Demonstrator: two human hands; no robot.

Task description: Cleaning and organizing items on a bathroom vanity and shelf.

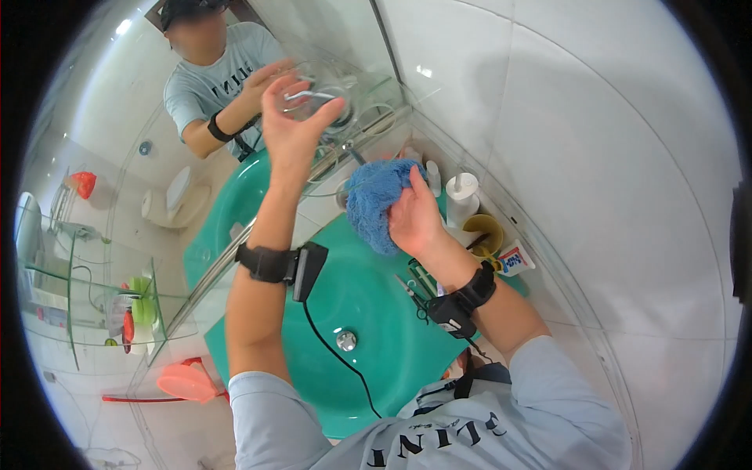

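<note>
My left hand point(296, 120) is raised in front of the mirror, fingers curved around a clear round container point(345, 106). A pale, thin, bent object and something dark show through or behind its wall; which cannot be told. Lower and to the right, my right hand point(416, 220) holds a fluffy blue cloth point(373, 202), palm up against its right side. The cloth is over the back edge of a green washbasin point(376, 299), beside a clear glass shelf edge point(329, 192). The mirror point(241, 35) reflects my upper body and raised arm.
Right of the basin stand a white pump bottle point(462, 197), a yellow cup point(484, 232) and a toothpaste tube point(517, 259). Scissors point(420, 305) lie on the basin's right rim near my right wrist. A black cable point(338, 352) hangs across the basin from my left wrist. Tiled wall point(587, 176) rises at right.
</note>
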